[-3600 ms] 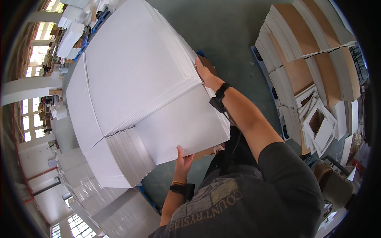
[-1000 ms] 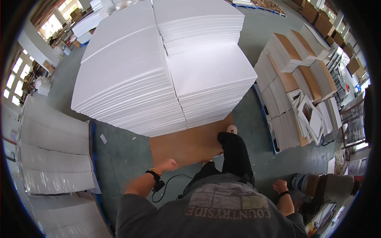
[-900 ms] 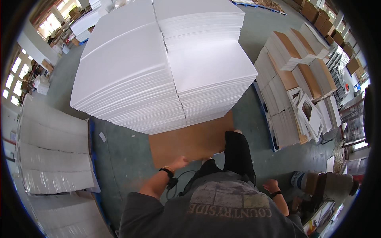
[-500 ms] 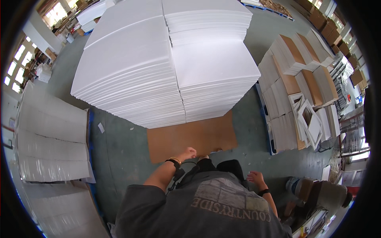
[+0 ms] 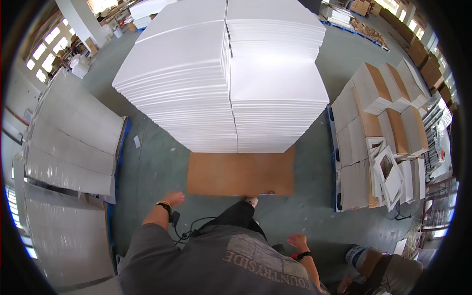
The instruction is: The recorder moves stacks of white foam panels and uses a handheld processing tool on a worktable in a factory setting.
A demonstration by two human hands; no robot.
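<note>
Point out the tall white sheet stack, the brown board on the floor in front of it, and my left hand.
white sheet stack (image 5: pixel 223 64), head view, top face.
brown board (image 5: pixel 241 173), head view, bare middle.
left hand (image 5: pixel 174 198), head view, back of the hand.

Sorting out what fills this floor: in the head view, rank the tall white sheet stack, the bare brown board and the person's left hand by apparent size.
1. White sheet stack, though nearest the camera.
2. Brown board.
3. Left hand.

A green-grey concrete floor (image 5: pixel 157 162) runs through a big hall. Bright windows (image 5: pixel 39 49) line the upper left wall, more windows (image 5: pixel 410 24) at upper right. Daylight fills the room evenly.
</note>
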